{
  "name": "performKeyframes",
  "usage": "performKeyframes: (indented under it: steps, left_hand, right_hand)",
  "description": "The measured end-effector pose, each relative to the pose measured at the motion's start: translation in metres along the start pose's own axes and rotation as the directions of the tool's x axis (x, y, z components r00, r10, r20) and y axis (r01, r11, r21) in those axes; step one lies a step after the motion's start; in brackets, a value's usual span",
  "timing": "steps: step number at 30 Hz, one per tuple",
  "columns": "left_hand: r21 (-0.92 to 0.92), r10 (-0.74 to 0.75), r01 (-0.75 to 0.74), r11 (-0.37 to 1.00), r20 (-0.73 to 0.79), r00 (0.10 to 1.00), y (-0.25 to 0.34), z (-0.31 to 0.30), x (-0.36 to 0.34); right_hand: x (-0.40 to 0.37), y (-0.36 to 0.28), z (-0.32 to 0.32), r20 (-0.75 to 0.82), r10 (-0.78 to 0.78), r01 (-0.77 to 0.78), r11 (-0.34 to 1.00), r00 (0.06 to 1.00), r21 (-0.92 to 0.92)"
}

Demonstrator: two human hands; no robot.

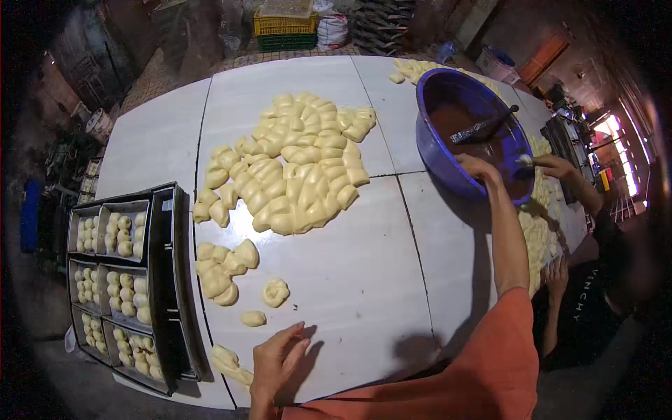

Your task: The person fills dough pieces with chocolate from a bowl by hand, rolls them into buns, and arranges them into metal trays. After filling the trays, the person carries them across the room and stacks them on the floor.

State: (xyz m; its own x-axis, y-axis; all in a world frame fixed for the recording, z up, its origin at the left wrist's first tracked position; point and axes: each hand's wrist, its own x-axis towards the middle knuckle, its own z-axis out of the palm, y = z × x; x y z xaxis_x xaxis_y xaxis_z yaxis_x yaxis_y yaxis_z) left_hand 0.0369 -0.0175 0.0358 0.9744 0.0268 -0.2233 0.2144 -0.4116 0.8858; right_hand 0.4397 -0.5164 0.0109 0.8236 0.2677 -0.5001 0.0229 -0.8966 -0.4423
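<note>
Fingers (463, 161) of the right hand (479, 169) dip over the near rim of the tub (435, 143), right of centre in the frame; they are bent and mostly hidden by the back of the hand, so I cannot tell how far they are closed or whether they hold anything. Its forearm runs almost straight up from the orange sleeve (490, 350) at the lower right. The left hand (280, 357), low in the frame and left of centre, is loosely open with nothing in it, fingers pointing to the upper right, thumb apart, a shadow on the table (364, 280) beside it. Near it lie a small lump (253, 318) and a round piece (275, 292) of dough, with a strip (231, 365) to its left. In the tub are brown filling (455, 122) and a scraper (483, 127). At the tub's right rim, a co-worker's hand (556, 168) has a pale bit (524, 160) at its fingertips; another hand (557, 278) rests at the table's right edge. The main spread of dough (301, 175) fills the upper middle, its pieces touching. Pans (101, 260) of dough balls stand at the left; crates (285, 26) sit at the top.
</note>
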Motion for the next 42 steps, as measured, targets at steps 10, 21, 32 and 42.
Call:
performKeyframes:
  steps: [10, 21, 32, 42]
  left_hand:
    - [-0.008, -0.036, 0.038, 0.999, 0.118, 0.992, 0.01, 0.007, 0.001]
    - [-0.704, 0.053, 0.204, 0.68, 0.325, 0.944, 0.046, 0.067, 0.054]
    - [-0.908, -0.245, 0.049, 0.415, -0.06, 0.968, -0.034, 0.033, 0.017]
    - [-0.789, -0.212, -0.083, 0.609, -0.263, 0.941, -0.031, 0.03, -0.004]
  right_hand:
    - [-0.078, -0.076, -0.009, -0.349, 0.045, 0.165, 0.821, 0.936, 0.547]
    - [-0.162, -0.224, 0.151, -0.469, -0.09, 0.473, 0.038, 0.879, 0.88]
    - [-0.195, -0.305, 0.301, -0.206, -0.255, 0.25, 0.157, 0.945, 0.955]
    - [-0.191, -0.322, 0.366, -0.641, -0.339, 0.682, 0.603, 0.689, 0.415]
